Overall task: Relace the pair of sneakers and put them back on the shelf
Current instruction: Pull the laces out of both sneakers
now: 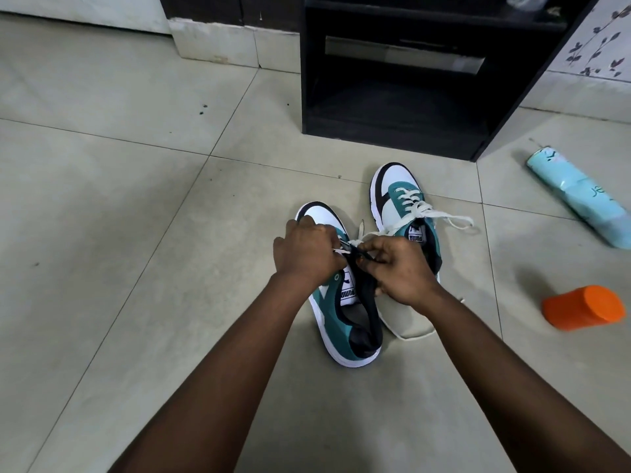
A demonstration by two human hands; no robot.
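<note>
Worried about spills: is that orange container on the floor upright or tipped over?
Tipped over. The orange container lies on its side on the floor tiles, lidded end facing right.

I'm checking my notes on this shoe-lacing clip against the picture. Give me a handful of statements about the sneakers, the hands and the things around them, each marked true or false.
1. Both hands, the left hand and the right hand, pinch the lace over the near sneaker. True.
2. The far sneaker already stands on the black shelf. False: it stands on the floor, in front of the shelf.
3. The far sneaker has white laces threaded through it. True.
4. The orange cup stands upright left of the sneakers. False: it lies on its side, to their right.
5. A light blue tube lies on the floor at the right. True.
</note>
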